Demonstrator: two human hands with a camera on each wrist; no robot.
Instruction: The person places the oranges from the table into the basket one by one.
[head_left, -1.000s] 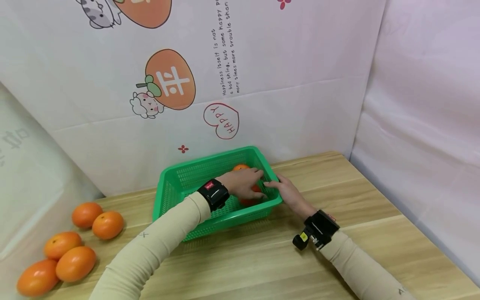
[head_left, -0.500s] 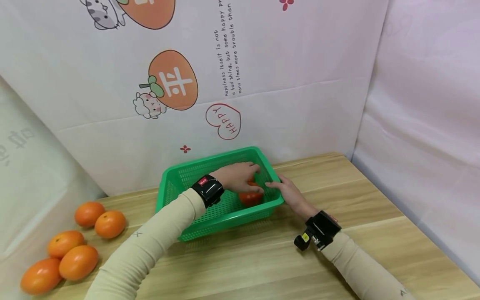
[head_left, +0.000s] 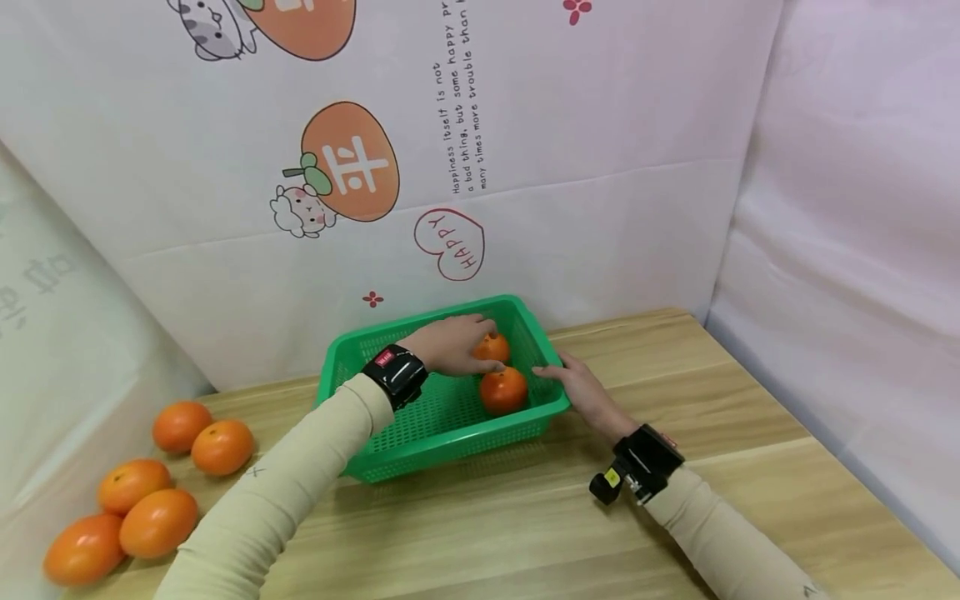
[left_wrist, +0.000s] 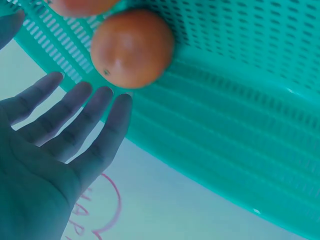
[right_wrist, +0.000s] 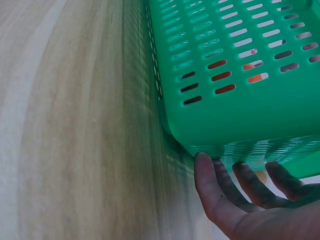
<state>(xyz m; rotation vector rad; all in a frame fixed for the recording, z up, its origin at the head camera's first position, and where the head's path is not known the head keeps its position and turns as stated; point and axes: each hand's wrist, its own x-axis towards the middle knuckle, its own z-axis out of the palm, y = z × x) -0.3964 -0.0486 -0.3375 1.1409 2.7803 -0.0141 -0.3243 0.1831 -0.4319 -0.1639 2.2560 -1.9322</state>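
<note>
A green plastic basket with slotted walls stands on the table by the back wall. Two round oranges, a nearer one and a farther one, lie inside at its right end. Over the basket is my left hand, partly covering the farther orange. In the left wrist view its fingers are spread and hold nothing, just short of an orange. My right hand grips the basket's right end, thumb over the rim. The right wrist view shows its fingers against the outside wall.
Several more oranges lie on the wooden table at the left. Behind the basket rises a white printed cloth, and another white cloth hangs along the right side.
My left hand has drawn back leftward from the basket's right end and off the oranges, which now show more fully. My right hand stays on the basket.
</note>
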